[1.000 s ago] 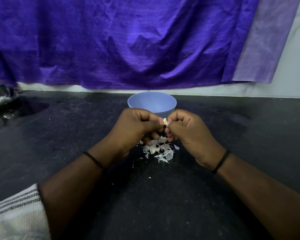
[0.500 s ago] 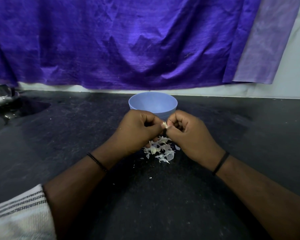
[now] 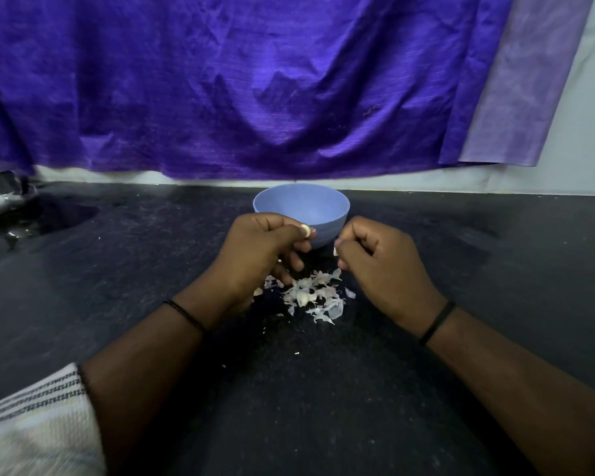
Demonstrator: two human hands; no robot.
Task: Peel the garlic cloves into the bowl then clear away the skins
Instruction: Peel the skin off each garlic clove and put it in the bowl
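Pinching a pale garlic clove [image 3: 305, 231] between thumb and fingertip, the left hand [image 3: 261, 250] keeps a curled grip just in front of the blue bowl [image 3: 301, 214]. Right hand [image 3: 380, 266], a little apart, pinches a scrap of skin [image 3: 335, 251] with its fingers curled, also just in front of the bowl. Nearer than the bowl, a heap of skins [image 3: 311, 297] lies on the dark counter [image 3: 152, 269] between both wrists

Hands pulled apart: left hand [image 3: 265, 249] w/ clove [image 3: 305, 230], right hand [image 3: 378, 266] w/ skin [image 3: 335, 251].
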